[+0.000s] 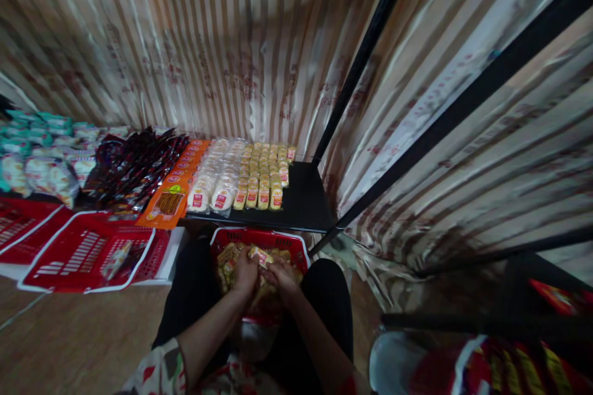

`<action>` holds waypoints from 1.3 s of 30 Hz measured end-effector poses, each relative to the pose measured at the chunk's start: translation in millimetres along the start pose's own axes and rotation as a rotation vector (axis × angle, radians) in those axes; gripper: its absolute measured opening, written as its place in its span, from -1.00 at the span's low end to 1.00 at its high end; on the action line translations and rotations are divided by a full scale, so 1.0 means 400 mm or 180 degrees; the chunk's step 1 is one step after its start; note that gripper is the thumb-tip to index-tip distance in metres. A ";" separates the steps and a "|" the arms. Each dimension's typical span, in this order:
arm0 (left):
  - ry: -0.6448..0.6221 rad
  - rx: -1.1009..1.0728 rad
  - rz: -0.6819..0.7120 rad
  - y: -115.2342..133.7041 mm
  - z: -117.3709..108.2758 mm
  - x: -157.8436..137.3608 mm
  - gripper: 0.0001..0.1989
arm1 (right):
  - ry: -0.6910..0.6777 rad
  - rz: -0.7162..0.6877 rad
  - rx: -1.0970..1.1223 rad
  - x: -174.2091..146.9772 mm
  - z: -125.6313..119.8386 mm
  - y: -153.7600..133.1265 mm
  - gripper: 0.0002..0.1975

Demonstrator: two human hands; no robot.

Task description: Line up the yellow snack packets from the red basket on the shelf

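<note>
Yellow snack pack (260, 257) is up in both hands, just above the red basket (303, 248) between the knees. Left hand (246, 273) grips one end; right hand (281, 278) has fingers closed on the other. Dim and slightly blurred, so exact finger placement looks uncertain. Basket holds many similar loose packs (225, 266). Past the basket, black shelf (306, 200): yellow packs in rows (263, 180) near its right end, then white round packs (223, 188) just beside them, orange pouch (172, 188), pile of dark packets (132, 170). Lower left, another red basket (86, 247) with a white handle. Striped curtain (208, 43) behind the shelf.
</note>
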State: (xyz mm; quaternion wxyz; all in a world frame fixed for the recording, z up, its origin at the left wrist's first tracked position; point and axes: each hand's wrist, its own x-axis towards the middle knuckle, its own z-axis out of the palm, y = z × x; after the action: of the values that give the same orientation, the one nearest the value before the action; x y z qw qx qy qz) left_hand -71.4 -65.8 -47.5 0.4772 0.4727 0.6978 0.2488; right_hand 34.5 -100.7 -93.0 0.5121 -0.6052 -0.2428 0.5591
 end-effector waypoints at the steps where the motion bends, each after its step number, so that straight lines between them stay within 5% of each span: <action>1: -0.0002 -0.0093 0.0078 0.013 0.003 -0.001 -0.65 | -0.0028 0.0080 0.0070 -0.007 -0.006 -0.014 -0.60; 8: 0.0048 -0.0027 0.1174 0.100 0.022 -0.020 -0.69 | -0.0178 -0.0938 -0.1012 -0.024 -0.068 -0.142 -0.71; 13: -0.0167 -0.0064 0.1796 0.165 0.050 -0.033 -0.65 | -0.0275 -0.1142 -0.1139 0.002 -0.113 -0.209 -0.63; 22: 0.0026 -0.0160 0.1862 0.276 0.128 -0.022 -0.51 | 0.0432 -0.1342 -0.0616 0.121 -0.145 -0.314 -0.66; 28: -0.0401 -0.0392 0.1380 0.331 0.209 0.036 -0.54 | 0.0833 -0.1495 -0.0837 0.264 -0.141 -0.369 -0.65; 33: -0.0405 -0.0651 0.1093 0.357 0.256 0.116 -0.52 | 0.0905 -0.1600 -0.1133 0.349 -0.112 -0.390 -0.65; 39: -0.0407 -0.1221 0.1432 0.378 0.296 0.187 -0.63 | 0.0764 -0.1553 -0.1672 0.408 -0.085 -0.410 -0.65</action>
State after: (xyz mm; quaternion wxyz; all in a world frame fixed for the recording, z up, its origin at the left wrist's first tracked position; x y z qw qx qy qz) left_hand 91.8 54.0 -9.0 0.5337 0.5313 0.4844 0.4453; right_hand 153.7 87.4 -21.6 0.4824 -0.7014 -0.4532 0.2644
